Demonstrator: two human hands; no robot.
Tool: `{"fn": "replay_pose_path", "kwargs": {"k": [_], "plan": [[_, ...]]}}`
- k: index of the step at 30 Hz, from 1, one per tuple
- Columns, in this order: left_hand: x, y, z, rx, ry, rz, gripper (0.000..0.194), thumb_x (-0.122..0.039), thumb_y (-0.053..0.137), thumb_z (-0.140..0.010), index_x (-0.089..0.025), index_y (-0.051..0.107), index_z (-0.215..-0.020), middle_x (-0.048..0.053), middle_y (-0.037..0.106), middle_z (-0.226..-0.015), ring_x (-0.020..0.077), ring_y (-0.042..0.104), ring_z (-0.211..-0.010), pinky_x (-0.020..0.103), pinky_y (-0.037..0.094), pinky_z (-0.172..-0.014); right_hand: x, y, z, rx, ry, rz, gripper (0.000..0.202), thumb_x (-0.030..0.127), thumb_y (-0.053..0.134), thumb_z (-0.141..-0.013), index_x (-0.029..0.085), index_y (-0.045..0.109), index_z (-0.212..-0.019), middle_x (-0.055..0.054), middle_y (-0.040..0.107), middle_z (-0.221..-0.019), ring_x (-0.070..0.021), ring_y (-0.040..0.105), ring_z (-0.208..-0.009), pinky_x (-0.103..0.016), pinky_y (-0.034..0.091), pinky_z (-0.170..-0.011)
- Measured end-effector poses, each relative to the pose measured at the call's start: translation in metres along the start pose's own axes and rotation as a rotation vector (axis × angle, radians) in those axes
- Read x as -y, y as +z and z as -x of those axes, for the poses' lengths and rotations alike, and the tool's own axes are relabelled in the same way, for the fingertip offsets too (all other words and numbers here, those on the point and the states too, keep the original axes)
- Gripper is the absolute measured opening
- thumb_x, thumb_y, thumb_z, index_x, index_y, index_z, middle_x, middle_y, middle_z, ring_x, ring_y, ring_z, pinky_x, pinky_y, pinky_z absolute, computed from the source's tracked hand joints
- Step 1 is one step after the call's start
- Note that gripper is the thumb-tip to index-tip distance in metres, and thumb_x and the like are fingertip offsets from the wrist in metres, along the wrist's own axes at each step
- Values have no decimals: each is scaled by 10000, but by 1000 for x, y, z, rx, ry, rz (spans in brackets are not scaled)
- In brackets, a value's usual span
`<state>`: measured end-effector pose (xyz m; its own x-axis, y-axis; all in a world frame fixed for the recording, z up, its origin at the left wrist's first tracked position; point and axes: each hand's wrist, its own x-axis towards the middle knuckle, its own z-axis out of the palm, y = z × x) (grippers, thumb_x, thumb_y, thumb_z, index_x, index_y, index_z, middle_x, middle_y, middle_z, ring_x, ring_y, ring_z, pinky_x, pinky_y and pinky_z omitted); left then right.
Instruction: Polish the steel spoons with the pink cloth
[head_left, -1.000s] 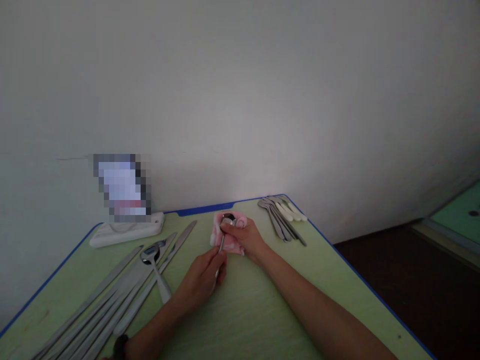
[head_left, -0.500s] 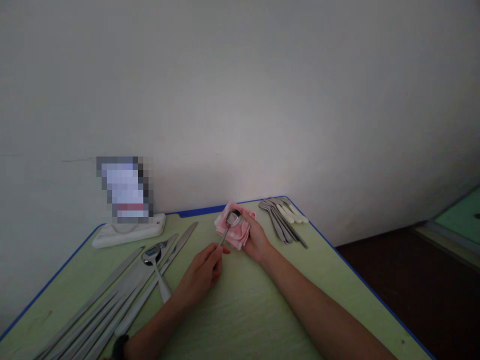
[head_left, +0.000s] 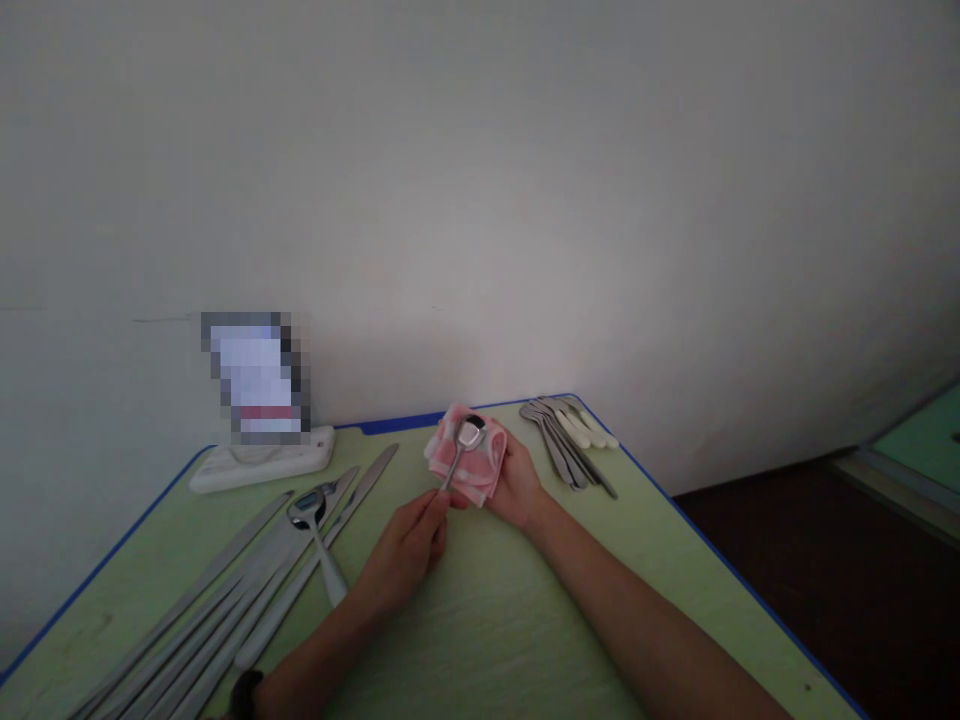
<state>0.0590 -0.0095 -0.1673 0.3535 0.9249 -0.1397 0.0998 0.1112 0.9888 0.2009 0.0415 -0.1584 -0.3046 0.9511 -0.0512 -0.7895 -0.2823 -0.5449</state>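
My left hand (head_left: 412, 540) is closed around the handle of a shiny metal spoon (head_left: 471, 432), its bowl facing up and pointing away from me. Beneath the bowl lies a folded pink and white cloth (head_left: 442, 462), held from the right side by my right hand (head_left: 519, 484). The right fingers are mostly hidden under the cloth. To the left of my left forearm, a second spoon (head_left: 307, 508) rests across several table knives (head_left: 255, 560) on the table.
Several dark-handled spoons (head_left: 556, 445) and white-handled pieces of cutlery (head_left: 583, 425) lie at the back right of the green table (head_left: 465, 640). A blurred-out phone (head_left: 259, 380) stands in a white holder (head_left: 262, 465) at the back left, by the wall.
My right thumb, which was at the spoon's bowl, has drawn back to the right, so the whole bowl shows over the cloth. The left hand keeps its hold on the handle.
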Motion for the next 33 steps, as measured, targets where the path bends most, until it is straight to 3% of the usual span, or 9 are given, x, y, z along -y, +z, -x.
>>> {"fn": "replay_pose_path", "kwargs": {"k": [3, 6, 11, 19, 27, 33], "plan": [[-1, 2, 1, -18, 26, -85, 435, -556, 360, -807, -157, 524, -862, -102, 284, -452, 90, 266, -396, 213, 218, -400, -5, -5, -1, -87, -10, 111, 187, 317, 612, -752, 165, 612, -862, -23, 693, -792, -139, 631, -694, -274, 504, -692], [-2, 4, 3, -39, 80, -256, 396, -498, 330, -839, -164, 537, -795, -69, 347, -482, 117, 351, -447, 235, 280, -460, -10, -11, -2, -119, -52, 223, 232, 318, 701, -686, 163, 606, -832, -4, 677, -729, -110, 607, -612, -229, 483, -609], [-2, 4, 7, -41, 126, -512, 358, -396, 289, -876, -177, 571, -896, -37, 411, -525, 159, 434, -514, 253, 309, -546, -10, -8, -1, -128, -134, 349, 288, 362, 743, -625, 169, 596, -781, 25, 645, -661, -88, 565, -546, -206, 448, -539], [-5, 2, 8, -22, 142, -512, 399, -394, 269, -877, -170, 591, -948, -32, 412, -525, 166, 427, -513, 249, 309, -543, -16, -3, 0, -168, -229, 515, 312, 470, 649, -693, 190, 584, -812, 25, 606, -634, -108, 537, -531, -229, 438, -501], [-6, 2, 7, -12, 150, -539, 393, -397, 277, -876, -180, 604, -891, -44, 397, -516, 156, 422, -498, 245, 320, -548, -19, -7, 0, -307, -538, 763, 326, 500, 513, -785, 221, 609, -924, -4, 603, -730, -139, 520, -635, -243, 452, -563], [-8, 0, 8, 35, 158, -576, 384, -375, 267, -879, -182, 598, -851, -42, 385, -519, 149, 408, -496, 239, 307, -527, -16, -10, 1, -351, -564, 858, 278, 479, 518, -787, 234, 611, -880, 1, 586, -710, -154, 503, -687, -255, 427, -633]]}}
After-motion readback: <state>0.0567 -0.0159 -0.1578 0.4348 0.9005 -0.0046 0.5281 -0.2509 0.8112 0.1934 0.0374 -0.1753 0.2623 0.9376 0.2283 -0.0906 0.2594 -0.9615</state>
